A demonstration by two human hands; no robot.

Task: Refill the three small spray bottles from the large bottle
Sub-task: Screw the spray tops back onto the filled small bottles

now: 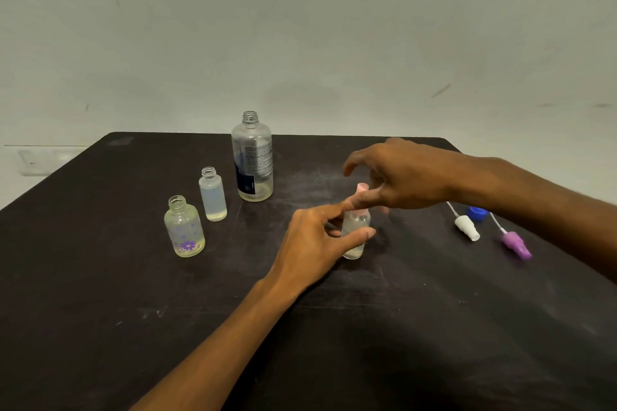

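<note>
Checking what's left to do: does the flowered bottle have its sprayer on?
No, the flowered bottle stands open-necked; the purple sprayer lies on the table.

On a dark table (334, 327), the left hand (314, 243) grips a small bottle (355, 233) whose pink sprayer (361, 189) the right hand (400, 177) touches, with two uncapped small bottles (184, 227) (213, 194) and the large bottle (252, 157) standing left of it, loose sprayers (467, 227) (516, 243) lying right.
</note>
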